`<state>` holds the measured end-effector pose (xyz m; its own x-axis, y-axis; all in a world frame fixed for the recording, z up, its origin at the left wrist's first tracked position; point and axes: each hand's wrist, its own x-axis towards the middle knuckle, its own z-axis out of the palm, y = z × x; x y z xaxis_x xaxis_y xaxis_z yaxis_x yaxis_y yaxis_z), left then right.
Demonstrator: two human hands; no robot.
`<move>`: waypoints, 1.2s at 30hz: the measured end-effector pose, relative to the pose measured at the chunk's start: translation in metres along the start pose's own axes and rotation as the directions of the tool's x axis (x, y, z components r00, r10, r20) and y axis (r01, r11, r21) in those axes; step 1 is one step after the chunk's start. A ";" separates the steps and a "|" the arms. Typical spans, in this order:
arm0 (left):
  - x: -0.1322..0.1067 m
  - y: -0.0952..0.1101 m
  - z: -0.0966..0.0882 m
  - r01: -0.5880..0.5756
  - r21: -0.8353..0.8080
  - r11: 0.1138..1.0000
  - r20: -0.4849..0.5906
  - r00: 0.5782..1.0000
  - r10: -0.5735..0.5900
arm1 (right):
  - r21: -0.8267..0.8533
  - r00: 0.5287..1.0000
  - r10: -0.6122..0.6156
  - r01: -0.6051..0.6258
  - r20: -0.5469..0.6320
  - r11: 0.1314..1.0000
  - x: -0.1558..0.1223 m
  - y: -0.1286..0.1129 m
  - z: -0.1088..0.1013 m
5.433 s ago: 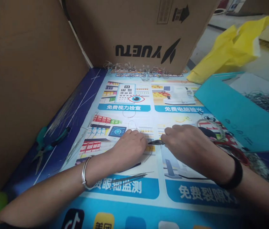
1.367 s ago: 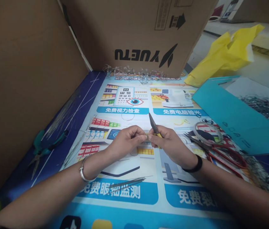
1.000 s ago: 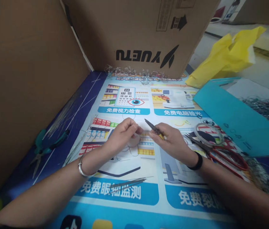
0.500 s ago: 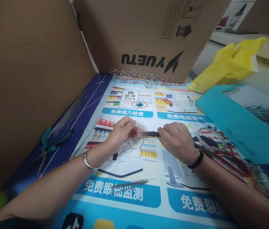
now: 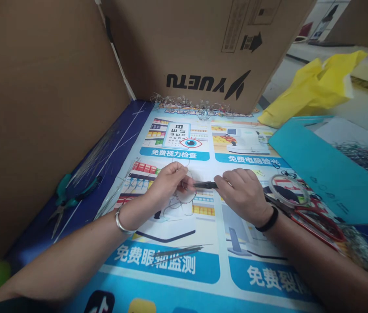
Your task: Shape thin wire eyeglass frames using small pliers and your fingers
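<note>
Pinched between the fingers of my left hand [image 5: 174,178] is a thin wire [image 5: 187,201], bent into loops that hang below the fingers. My right hand [image 5: 241,191] is closed around dark pliers [image 5: 206,185]. The jaws point left and meet the wire at my left fingertips; the handles are hidden in my fist. Beneath both hands lies a printed poster sheet [image 5: 203,230]. A small bundle of dark straight wires [image 5: 179,253] rests on it, nearer to me.
Teal-handled pliers [image 5: 68,198] and loose straight wires [image 5: 94,156] lie left. Cardboard walls [image 5: 197,48] stand behind and left. At right are red-handled scissors [image 5: 321,221], a clear round spool [image 5: 288,190], a blue box [image 5: 330,174] with tangled wire, and a yellow bag [image 5: 314,89].
Both hands have shifted very slightly, the left one a little towards me. The pliers have turned a little in my right hand, and their jaws stay at the left fingertips.
</note>
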<state>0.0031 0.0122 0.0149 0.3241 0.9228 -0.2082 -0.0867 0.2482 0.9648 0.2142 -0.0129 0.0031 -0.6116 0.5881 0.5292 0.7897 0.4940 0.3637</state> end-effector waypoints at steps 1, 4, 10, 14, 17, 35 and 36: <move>0.000 0.000 0.000 0.003 0.002 1.000 0.000 1.000 -0.003 | -0.007 1.000 -0.004 0.004 -0.005 1.000 0.000 0.000 0.000; 0.000 0.000 0.000 0.011 0.014 1.000 0.000 1.000 -0.011 | -0.014 1.000 -0.005 0.005 -0.020 1.000 0.000 0.000 0.000; 0.000 0.001 0.000 0.018 0.008 1.000 0.001 1.000 -0.018 | 0.032 1.000 -0.003 0.003 -0.019 0.999 -0.001 0.000 0.001; 0.000 0.000 0.000 0.022 0.014 1.000 0.006 1.000 -0.022 | 0.033 1.000 -0.007 0.008 -0.009 0.999 -0.001 0.000 0.001; 0.000 0.000 0.000 0.022 0.011 1.000 0.011 1.000 -0.022 | 0.028 1.000 -0.006 0.006 -0.005 1.000 -0.001 -0.001 0.001; -0.003 0.004 0.003 -0.102 0.080 0.991 0.016 0.995 0.101 | 0.063 0.999 0.003 -0.006 0.049 0.998 0.003 -0.003 -0.003; -0.003 0.005 0.003 -0.121 0.101 0.988 0.012 0.993 0.121 | 0.072 0.998 0.009 -0.013 0.065 0.997 0.003 -0.003 -0.002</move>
<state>0.0049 0.0097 0.0210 0.3224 0.9425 -0.0884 -0.0300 0.1035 0.9942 0.2099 -0.0141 0.0055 -0.6065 0.6326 0.4817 0.7924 0.5306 0.3008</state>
